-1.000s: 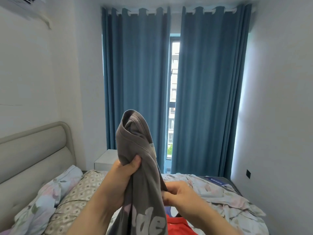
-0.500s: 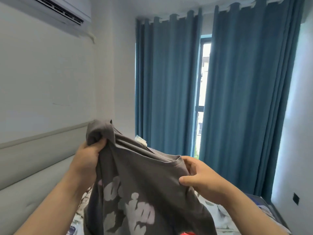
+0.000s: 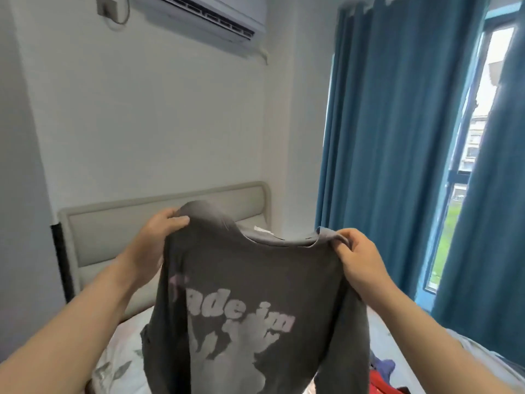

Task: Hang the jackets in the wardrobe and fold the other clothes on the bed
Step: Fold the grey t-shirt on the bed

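I hold a dark grey T-shirt (image 3: pixel 255 294) with pale lettering spread out in front of me, above the bed (image 3: pixel 119 354). My left hand (image 3: pixel 153 243) grips its left shoulder and my right hand (image 3: pixel 358 260) grips its right shoulder. The shirt hangs down and hides most of the bed behind it. A red garment (image 3: pixel 383 385) and a dark blue one (image 3: pixel 383 366) lie on the bed at the lower right.
A padded beige headboard (image 3: pixel 113 231) stands against the white wall, with an air conditioner (image 3: pixel 210 15) above. Blue curtains (image 3: pixel 392 137) and a window (image 3: pixel 483 137) fill the right side.
My hands have moved apart and spread the bunched shirt out by its shoulders. The view has swung left towards the headboard and wall.
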